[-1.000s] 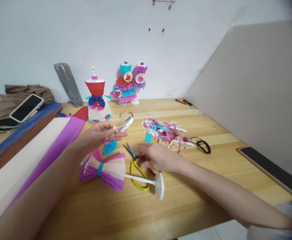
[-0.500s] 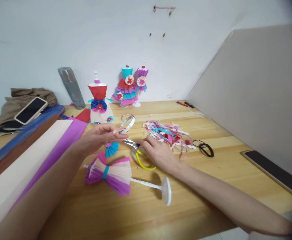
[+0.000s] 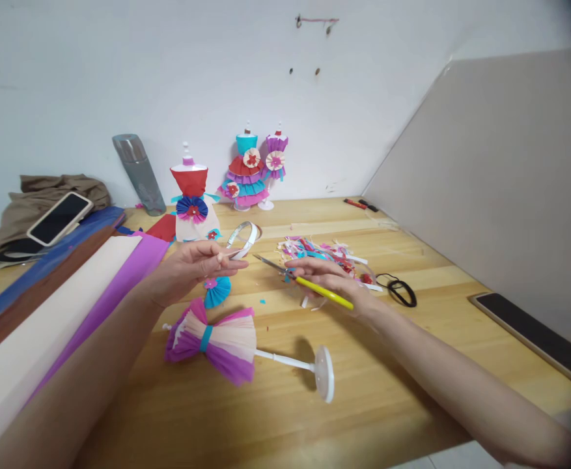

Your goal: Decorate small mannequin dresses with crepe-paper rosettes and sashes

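My left hand [image 3: 200, 267] is closed in a pinch on a thin pale strip, mostly hidden by the fingers. A white loop of strip or tape [image 3: 245, 240] curls up just beyond those fingertips; whether it joins the pinched piece I cannot tell. My right hand [image 3: 331, 280] holds scissors [image 3: 321, 291] with yellow handles, their blades pointing left towards my left fingertips, apart from them. Below lies a small dress stand in a purple and cream paper dress [image 3: 231, 339] with a blue band, its white base [image 3: 325, 373] to the right. A blue pleated paper fan [image 3: 217, 292] lies under my left hand.
Paper scraps [image 3: 314, 249] are heaped behind my right hand. Three dressed stands, one in a red top [image 3: 189, 179], stand near the wall. Paper sheets [image 3: 75, 306], a phone [image 3: 60, 218] and a bottle [image 3: 141, 176] are left. A black cord [image 3: 402, 293] and a dark-screened device [image 3: 529, 335] lie right.
My right hand has moved to the right and turned the scissors edge-on, their blades drawing away from my left fingers. The white loop has shifted slightly left. My left hand keeps its pinch.
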Available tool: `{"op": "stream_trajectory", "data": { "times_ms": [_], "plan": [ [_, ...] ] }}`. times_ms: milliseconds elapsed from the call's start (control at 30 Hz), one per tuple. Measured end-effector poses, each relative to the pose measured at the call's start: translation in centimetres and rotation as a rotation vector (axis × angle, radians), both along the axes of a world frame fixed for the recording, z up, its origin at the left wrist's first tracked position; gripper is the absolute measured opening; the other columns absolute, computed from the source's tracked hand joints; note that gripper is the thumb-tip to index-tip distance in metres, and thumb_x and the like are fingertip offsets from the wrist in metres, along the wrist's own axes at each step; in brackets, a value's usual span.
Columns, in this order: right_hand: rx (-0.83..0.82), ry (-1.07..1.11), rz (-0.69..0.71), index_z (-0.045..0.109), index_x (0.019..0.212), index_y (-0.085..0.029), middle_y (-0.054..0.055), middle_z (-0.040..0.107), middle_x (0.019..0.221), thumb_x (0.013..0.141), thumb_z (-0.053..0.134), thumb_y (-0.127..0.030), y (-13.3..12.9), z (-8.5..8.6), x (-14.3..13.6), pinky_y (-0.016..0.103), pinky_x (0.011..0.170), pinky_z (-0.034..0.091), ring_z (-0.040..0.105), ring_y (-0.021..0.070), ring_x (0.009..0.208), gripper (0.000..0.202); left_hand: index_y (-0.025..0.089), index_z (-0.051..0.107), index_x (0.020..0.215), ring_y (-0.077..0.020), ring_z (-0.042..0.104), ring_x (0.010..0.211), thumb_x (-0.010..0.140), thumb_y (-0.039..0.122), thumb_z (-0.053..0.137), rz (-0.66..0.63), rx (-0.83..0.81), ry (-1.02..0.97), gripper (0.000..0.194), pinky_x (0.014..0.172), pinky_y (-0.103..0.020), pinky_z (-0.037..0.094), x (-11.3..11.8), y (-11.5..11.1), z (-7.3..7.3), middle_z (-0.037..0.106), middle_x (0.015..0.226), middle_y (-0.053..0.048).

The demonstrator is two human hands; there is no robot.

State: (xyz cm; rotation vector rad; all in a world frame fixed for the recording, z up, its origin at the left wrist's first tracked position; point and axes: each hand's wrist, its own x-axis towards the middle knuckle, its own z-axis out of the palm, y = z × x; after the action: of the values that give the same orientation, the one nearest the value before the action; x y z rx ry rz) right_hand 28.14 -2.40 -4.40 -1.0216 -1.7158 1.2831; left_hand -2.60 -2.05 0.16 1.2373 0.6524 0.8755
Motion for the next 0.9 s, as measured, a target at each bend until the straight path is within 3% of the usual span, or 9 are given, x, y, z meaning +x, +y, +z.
{"op": "stream_trajectory", "data": {
  "times_ms": [133,333,433,533,633,767,900],
  "plan": [
    [-0.197,0.238,0.029,0.062,0.119,-0.02,0.006,0.066,0.092,0.067,0.063,-0.03,0.0,0.0,0.2,0.026,0.058,0.045,0.058,0.0149,0.067,0.054,0.016,0.066,0.076,-0.0292,0.065,0.111,0.076,0.033,0.076,-0.006,-0.003,0.008,0.019,0.102,-0.047,0.043,0.1,0.0,0.0,0.076,0.094,-0.009],
    [-0.135,0.104,-0.029,0.064,0.109,-0.019,0.006,0.064,0.102,0.063,0.077,-0.026,-0.6,0.0,-1.5,0.029,0.071,0.049,0.061,0.0173,0.087,0.048,0.016,0.065,0.076,-0.0285,0.066,0.109,0.075,0.034,0.077,-0.003,-0.002,0.018,0.022,0.101,-0.046,0.045,0.2,0.0,0.0,0.076,0.095,-0.01],
    [-0.09,0.113,-0.083,0.062,0.107,-0.02,0.002,0.061,0.086,0.063,0.078,-0.027,-0.7,-0.1,-1.9,0.026,0.063,0.048,0.059,0.014,0.074,0.047,0.016,0.065,0.076,-0.0278,0.067,0.108,0.075,0.034,0.077,0.0,-0.004,0.018,0.021,0.099,-0.044,0.046,0.1,0.0,-0.2,0.076,0.097,-0.01],
    [-0.006,0.239,-0.184,0.059,0.102,-0.023,-0.001,0.056,0.079,0.064,0.079,-0.031,-0.9,0.4,-2.2,0.023,0.053,0.045,0.054,0.0108,0.063,0.044,0.016,0.066,0.076,-0.0264,0.068,0.105,0.076,0.031,0.075,0.003,-0.015,0.031,0.018,0.098,-0.042,0.047,0.3,0.0,-0.4,0.076,0.095,-0.009],
    [0.096,0.315,-0.247,0.056,0.102,-0.025,-0.001,0.058,0.081,0.066,0.078,-0.032,-1.0,1.3,-3.4,0.024,0.057,0.048,0.056,0.0114,0.064,0.042,0.017,0.066,0.075,-0.0258,0.068,0.104,0.077,0.03,0.074,-0.011,-0.036,0.062,0.016,0.097,-0.04,0.048,0.7,-0.2,-0.4,0.076,0.095,-0.008],
    [0.329,0.296,-0.227,0.054,0.109,-0.026,0.002,0.062,0.09,0.07,0.075,-0.024,-1.1,1.6,-5.3,0.03,0.072,0.05,0.062,0.0159,0.081,0.044,0.017,0.067,0.073,-0.0283,0.067,0.108,0.079,0.032,0.073,-0.078,-0.038,0.068,0.017,0.096,-0.041,0.048,1.3,-0.8,-0.3,0.076,0.098,-0.007],
    [0.546,0.131,-0.156,0.05,0.128,-0.028,0.005,0.06,0.103,0.075,0.067,-0.017,-0.6,1.0,-5.7,0.03,0.072,0.049,0.06,0.0162,0.085,0.057,0.017,0.068,0.076,-0.0268,0.069,0.103,0.078,0.032,0.074,-0.11,-0.07,0.041,0.016,0.095,-0.04,0.049,1.6,-1.4,-0.1,0.076,0.098,-0.006]
  ]
}}
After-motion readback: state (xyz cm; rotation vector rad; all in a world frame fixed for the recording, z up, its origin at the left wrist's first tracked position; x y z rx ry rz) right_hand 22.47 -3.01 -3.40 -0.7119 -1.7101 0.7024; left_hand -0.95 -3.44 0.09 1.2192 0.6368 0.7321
